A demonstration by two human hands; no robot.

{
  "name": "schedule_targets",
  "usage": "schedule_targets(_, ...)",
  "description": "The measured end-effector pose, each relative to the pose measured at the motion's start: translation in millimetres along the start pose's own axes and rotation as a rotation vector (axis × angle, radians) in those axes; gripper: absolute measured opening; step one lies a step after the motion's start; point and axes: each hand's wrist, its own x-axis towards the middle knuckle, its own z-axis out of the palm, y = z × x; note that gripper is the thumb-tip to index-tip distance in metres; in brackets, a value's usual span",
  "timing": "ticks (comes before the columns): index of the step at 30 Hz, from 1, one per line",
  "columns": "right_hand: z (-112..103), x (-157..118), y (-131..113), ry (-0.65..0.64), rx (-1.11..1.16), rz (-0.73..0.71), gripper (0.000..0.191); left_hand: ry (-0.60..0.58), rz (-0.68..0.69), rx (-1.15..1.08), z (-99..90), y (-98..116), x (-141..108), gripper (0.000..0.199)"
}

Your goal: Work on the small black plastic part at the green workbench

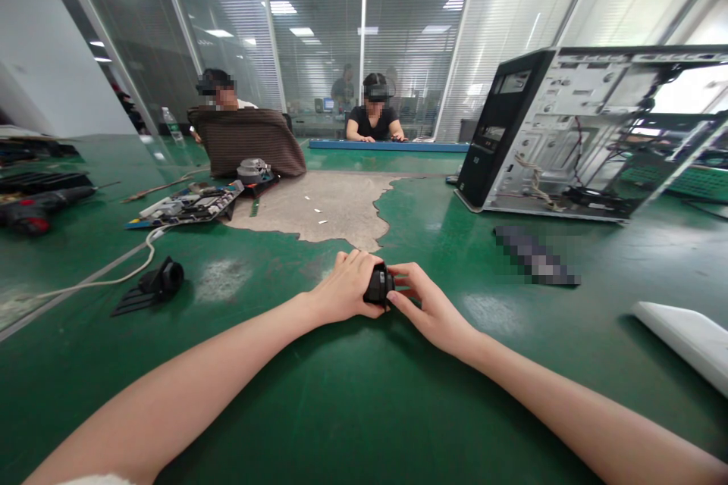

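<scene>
Both hands meet at the middle of the green table around a small black cylindrical part [376,286] with a ridged end. My left hand [346,284] wraps over its left side, palm down, and hides much of it. On the other side, the thumb and fingertips of my right hand [424,301] pinch the ridged right end. What exactly the part is cannot be made out. To the left lies a black plastic piece [164,279] with a round collar and a slatted plate.
An opened computer case [506,136] stands at right, near a blurred dark flat object [535,254] and a white object [688,337]. At left are a circuit board [190,206], a cable [149,250], a drill [39,208] and a brown cloth [250,138]. Two people sit across the table.
</scene>
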Motion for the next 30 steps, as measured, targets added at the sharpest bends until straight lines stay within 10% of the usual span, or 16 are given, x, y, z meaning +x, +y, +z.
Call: schedule_targets(30,-0.2,0.2,-1.2,0.018,0.005,0.010,0.031,0.013,-0.007,0.001,-0.3,2.1,1.3,0.057)
